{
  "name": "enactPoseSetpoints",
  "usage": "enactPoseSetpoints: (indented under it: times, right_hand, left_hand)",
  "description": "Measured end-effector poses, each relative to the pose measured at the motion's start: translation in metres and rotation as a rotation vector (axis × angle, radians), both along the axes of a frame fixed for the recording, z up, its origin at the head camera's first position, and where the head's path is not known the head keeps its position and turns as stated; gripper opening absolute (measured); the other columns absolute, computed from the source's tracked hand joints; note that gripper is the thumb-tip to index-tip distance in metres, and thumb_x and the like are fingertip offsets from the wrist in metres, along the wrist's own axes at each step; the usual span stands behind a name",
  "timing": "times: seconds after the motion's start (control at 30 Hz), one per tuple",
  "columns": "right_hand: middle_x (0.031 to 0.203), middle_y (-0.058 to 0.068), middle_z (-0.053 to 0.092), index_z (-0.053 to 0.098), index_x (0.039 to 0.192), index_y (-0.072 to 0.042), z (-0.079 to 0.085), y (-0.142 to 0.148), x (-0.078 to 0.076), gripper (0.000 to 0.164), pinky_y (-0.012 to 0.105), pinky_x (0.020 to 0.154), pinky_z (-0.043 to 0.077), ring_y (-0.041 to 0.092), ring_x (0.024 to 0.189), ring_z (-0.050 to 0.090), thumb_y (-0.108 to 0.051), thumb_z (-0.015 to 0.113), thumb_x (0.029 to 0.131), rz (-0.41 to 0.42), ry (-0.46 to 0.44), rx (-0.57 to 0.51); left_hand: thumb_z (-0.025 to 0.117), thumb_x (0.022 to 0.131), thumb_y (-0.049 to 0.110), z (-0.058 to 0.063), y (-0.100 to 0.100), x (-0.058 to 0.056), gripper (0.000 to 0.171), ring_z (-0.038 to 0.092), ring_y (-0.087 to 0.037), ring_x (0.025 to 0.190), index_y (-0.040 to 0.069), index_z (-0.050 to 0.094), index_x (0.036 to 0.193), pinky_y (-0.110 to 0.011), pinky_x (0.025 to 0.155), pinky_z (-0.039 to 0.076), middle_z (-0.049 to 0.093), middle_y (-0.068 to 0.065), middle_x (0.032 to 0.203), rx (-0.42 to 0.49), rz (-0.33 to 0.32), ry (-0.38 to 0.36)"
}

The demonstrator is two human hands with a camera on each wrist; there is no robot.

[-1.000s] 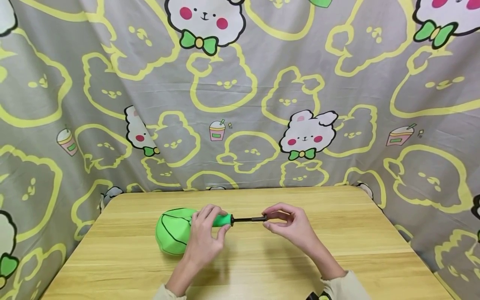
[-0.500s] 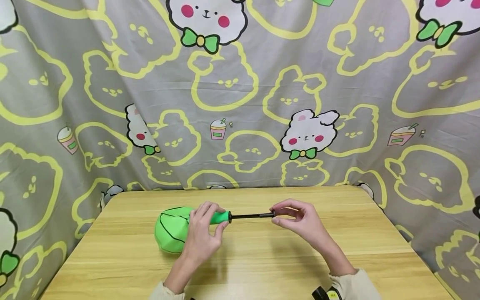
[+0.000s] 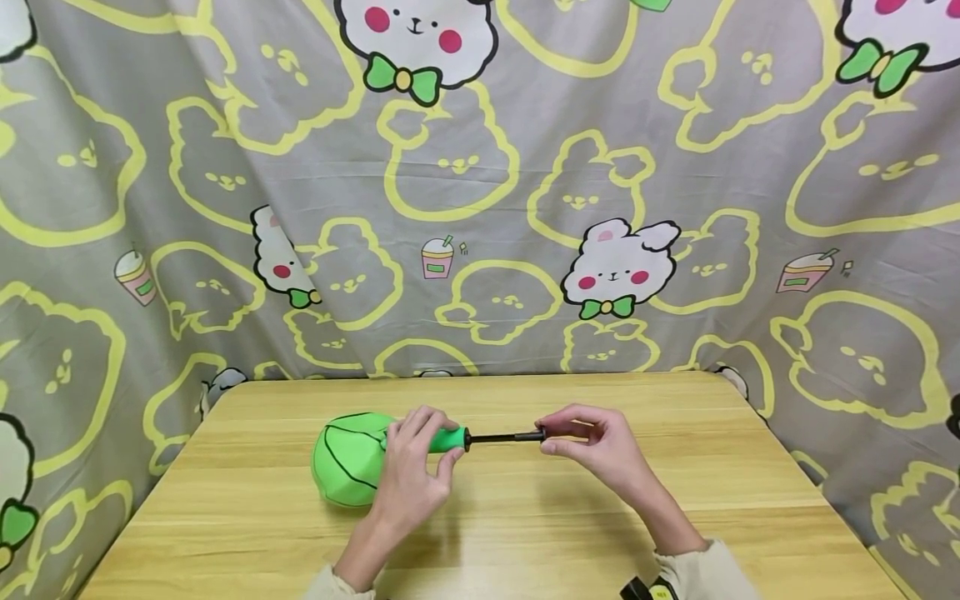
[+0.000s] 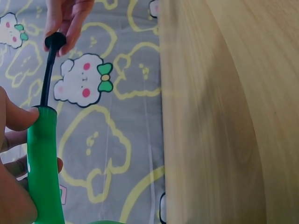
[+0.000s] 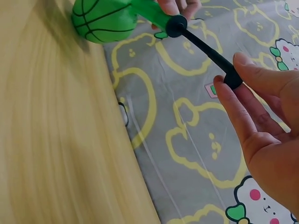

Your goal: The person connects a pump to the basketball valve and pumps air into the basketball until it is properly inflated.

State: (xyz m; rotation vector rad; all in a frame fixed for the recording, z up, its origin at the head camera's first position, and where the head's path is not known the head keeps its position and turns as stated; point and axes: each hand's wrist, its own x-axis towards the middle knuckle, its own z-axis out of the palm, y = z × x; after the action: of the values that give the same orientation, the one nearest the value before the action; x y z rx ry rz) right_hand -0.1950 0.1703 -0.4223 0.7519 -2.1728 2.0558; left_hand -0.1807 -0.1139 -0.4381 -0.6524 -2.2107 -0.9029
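Note:
A small green hand pump [image 4: 44, 154] with a black rod [image 3: 498, 437] joins a soft, partly rounded green ball [image 3: 347, 461] with black basketball lines. My left hand [image 3: 412, 467] grips the pump barrel from above, hiding where barrel and ball meet. In the head view, my right hand [image 3: 596, 437] pinches the black end knob [image 5: 232, 79] of the rod between thumb and fingers. Much of the rod stands out of the barrel. Pump and rod lie roughly level, pointing right, above the table.
The wooden table [image 3: 600, 517] spreads beneath both hands, with its far edge against a grey patterned curtain [image 3: 480, 208]. A black and yellow device [image 3: 651, 588] sits at the right sleeve. Beige sleeves [image 3: 705, 571] cover the forearms.
My right hand has drawn the rod farther out to the right, then slid it slightly back in. The left hand and ball have stayed nearly in place.

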Motion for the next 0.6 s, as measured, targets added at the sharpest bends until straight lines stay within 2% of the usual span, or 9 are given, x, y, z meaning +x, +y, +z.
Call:
enactPoseSetpoints:
  times: [0.47, 0.6]
  right_hand:
    - [0.106, 0.026, 0.072, 0.073, 0.105, 0.006, -0.011, -0.024, 0.003, 0.026, 0.04, 0.08, 0.059, 0.026, 0.099, 0.074, 0.002, 0.083, 0.081, 0.002, 0.011, -0.049]
    - [0.107, 0.032, 0.07, 0.073, 0.106, 0.007, -0.013, -0.03, 0.004, 0.026, 0.039, 0.079, 0.059, 0.028, 0.098, 0.075, 0.003, 0.081, 0.082, 0.002, 0.023, -0.059]
  left_hand:
    - [0.081, 0.075, 0.008, -0.004, 0.006, 0.001, 0.028, 0.06, -0.018, 0.097, 0.013, 0.066, 0.098, -0.044, 0.087, 0.038, 0.062, 0.002, 0.1, -0.03, 0.009, 0.026]
    - [0.081, 0.075, 0.008, -0.004, 0.007, 0.002, 0.028, 0.059, -0.018, 0.096, 0.014, 0.066, 0.098, -0.044, 0.087, 0.038, 0.061, 0.003, 0.1, -0.045, 0.013, 0.023]
